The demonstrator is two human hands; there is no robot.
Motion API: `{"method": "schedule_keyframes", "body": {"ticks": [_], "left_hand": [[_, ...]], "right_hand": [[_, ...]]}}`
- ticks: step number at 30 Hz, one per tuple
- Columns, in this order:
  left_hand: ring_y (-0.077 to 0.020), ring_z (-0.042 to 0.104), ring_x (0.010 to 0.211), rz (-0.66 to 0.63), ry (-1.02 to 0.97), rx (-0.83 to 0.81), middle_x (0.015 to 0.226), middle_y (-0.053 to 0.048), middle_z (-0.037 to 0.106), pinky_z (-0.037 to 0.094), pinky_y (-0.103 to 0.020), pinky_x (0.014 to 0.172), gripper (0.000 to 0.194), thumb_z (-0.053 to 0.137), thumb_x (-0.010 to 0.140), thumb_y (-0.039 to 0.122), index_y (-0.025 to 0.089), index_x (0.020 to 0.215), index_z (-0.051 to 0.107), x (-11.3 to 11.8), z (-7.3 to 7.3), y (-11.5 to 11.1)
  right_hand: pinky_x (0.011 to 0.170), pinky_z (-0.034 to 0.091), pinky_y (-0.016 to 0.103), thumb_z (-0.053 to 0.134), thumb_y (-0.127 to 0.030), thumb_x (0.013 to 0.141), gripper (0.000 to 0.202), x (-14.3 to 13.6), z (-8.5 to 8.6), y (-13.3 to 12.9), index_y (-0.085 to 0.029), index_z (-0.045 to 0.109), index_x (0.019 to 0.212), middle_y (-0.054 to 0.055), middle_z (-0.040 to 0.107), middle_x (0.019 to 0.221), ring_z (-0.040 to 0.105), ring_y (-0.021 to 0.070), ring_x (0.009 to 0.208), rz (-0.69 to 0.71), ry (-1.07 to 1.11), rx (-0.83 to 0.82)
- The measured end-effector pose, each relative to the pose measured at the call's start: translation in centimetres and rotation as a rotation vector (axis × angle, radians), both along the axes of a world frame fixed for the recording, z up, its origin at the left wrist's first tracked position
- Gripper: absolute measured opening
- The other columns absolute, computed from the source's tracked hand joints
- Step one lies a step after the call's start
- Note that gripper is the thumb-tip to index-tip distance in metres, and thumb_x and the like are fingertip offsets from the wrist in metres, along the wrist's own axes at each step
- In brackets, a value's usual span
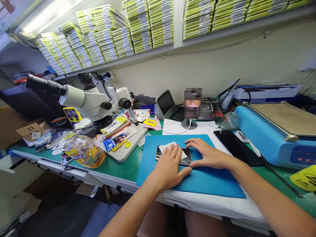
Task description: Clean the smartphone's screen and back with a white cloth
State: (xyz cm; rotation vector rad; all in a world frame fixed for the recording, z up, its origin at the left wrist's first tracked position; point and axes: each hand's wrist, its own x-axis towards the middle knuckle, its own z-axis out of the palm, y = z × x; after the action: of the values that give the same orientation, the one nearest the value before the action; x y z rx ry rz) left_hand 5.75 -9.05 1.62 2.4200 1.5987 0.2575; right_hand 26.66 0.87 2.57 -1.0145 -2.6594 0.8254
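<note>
Left grip (169, 168) laid flat on white wipe (183, 155), right grip (209, 157) spread apart at phone (188, 154); blue mat (150, 164) beneath both, green bench (124, 169) around, microscope (95, 107) leftward, packed shelf (217, 34) above.

Left hand (168, 168) on wipe (183, 155) over phone (189, 157), right hand (209, 156) seemingly touching end

My left hand (170, 168) lies palm down, its fingers (172, 152) close together and reaching toward the far side, a ring (173, 155) on one of them. My left thumb (184, 172) spreads out to the right, its tip just beside my right thumb (198, 163). My right hand (211, 156) arches from the right, fingers bent and pointing left, apart from the thumb in an open curve. My left forearm (134, 205) slants in from the near left, my right forearm (269, 194) from the near right, both bare.
</note>
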Motion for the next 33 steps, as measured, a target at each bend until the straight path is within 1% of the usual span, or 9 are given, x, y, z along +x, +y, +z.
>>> {"method": "schedule_keyframes", "body": {"ticks": [4,10,12,15,18,21,24,29,33], "left_hand": [[-0.0317,0.01,0.152,-0.037,-0.026,0.009,0.164,-0.015,0.016,0.016,-0.049,0.124,0.083,0.035,0.099,0.064,0.006,0.157,0.022,0.6,-0.3,-0.8],[-0.0275,0.006,0.153,-0.079,-0.044,-0.015,0.165,-0.012,0.012,0.014,-0.047,0.124,0.081,0.033,0.1,0.064,0.01,0.159,0.02,0.1,-0.4,-2.8],[-0.0278,0.006,0.153,-0.085,-0.045,-0.036,0.165,-0.012,0.011,0.014,-0.048,0.124,0.08,0.031,0.1,0.064,0.01,0.159,0.02,0.2,-0.2,-2.6],[-0.0284,0.008,0.153,-0.093,-0.048,-0.039,0.165,-0.013,0.014,0.015,-0.049,0.124,0.078,0.032,0.101,0.062,0.009,0.158,0.022,0.7,0.1,-1.4],[-0.0309,0.01,0.153,-0.091,-0.049,-0.013,0.165,-0.014,0.017,0.018,-0.05,0.123,0.079,0.036,0.1,0.062,0.007,0.156,0.027,1.5,0.3,-0.2],[-0.0326,0.011,0.152,-0.077,-0.056,0.002,0.164,-0.014,0.019,0.022,-0.052,0.122,0.08,0.035,0.099,0.065,0.008,0.155,0.028,1.9,0.2,0.1],[-0.0322,0.009,0.153,-0.069,-0.066,-0.014,0.165,-0.013,0.016,0.023,-0.053,0.121,0.082,0.033,0.099,0.066,0.009,0.157,0.024,1.8,0.1,-0.5],[-0.0317,0.007,0.153,-0.073,-0.07,-0.057,0.165,-0.011,0.01,0.025,-0.055,0.12,0.083,0.033,0.099,0.067,0.012,0.159,0.019,1.2,-0.1,-2.5],[-0.0315,0.008,0.153,-0.089,-0.066,-0.044,0.165,-0.012,0.012,0.027,-0.053,0.12,0.082,0.033,0.099,0.067,0.014,0.159,0.019,0.8,-0.1,-3.4]], "right_hand": [[0.112,0.033,0.056,0.072,-0.069,0.067,0.067,-0.1,0.1,-0.1,-0.027,0.063,0.119,0.011,0.05,0.142,0.037,0.0383,0.137,0.004,0.006,0.003],[0.111,0.034,0.055,0.072,-0.07,0.068,0.068,0.0,0.0,0.0,-0.027,0.062,0.12,0.012,0.049,0.142,0.038,0.0376,0.136,0.003,0.009,-0.007],[0.111,0.034,0.053,0.073,-0.069,0.068,0.069,0.1,-0.1,0.0,-0.026,0.062,0.121,0.012,0.049,0.143,0.037,0.0365,0.136,0.004,0.008,-0.01],[0.112,0.033,0.052,0.073,-0.068,0.068,0.07,0.1,-0.2,0.1,-0.024,0.062,0.121,0.012,0.049,0.143,0.037,0.0358,0.137,0.008,0.009,-0.006],[0.112,0.033,0.053,0.073,-0.067,0.069,0.069,0.1,-0.1,0.0,-0.024,0.061,0.122,0.012,0.049,0.142,0.038,0.0358,0.136,0.01,0.012,0.0],[0.111,0.033,0.055,0.073,-0.066,0.069,0.07,0.1,0.0,-0.1,-0.026,0.06,0.124,0.012,0.05,0.141,0.039,0.0369,0.135,0.012,0.017,0.002],[0.111,0.033,0.055,0.074,-0.065,0.068,0.071,0.1,0.1,-0.2,-0.025,0.059,0.125,0.013,0.05,0.142,0.039,0.037,0.135,0.009,0.007,0.006],[0.111,0.034,0.054,0.073,-0.067,0.069,0.072,0.2,-0.1,-0.1,-0.026,0.058,0.126,0.012,0.05,0.142,0.039,0.0365,0.135,0.002,0.014,0.011],[0.111,0.034,0.054,0.072,-0.068,0.068,0.073,0.2,0.0,-0.1,-0.026,0.059,0.126,0.012,0.05,0.143,0.039,0.0374,0.135,0.003,0.009,0.009]]}}
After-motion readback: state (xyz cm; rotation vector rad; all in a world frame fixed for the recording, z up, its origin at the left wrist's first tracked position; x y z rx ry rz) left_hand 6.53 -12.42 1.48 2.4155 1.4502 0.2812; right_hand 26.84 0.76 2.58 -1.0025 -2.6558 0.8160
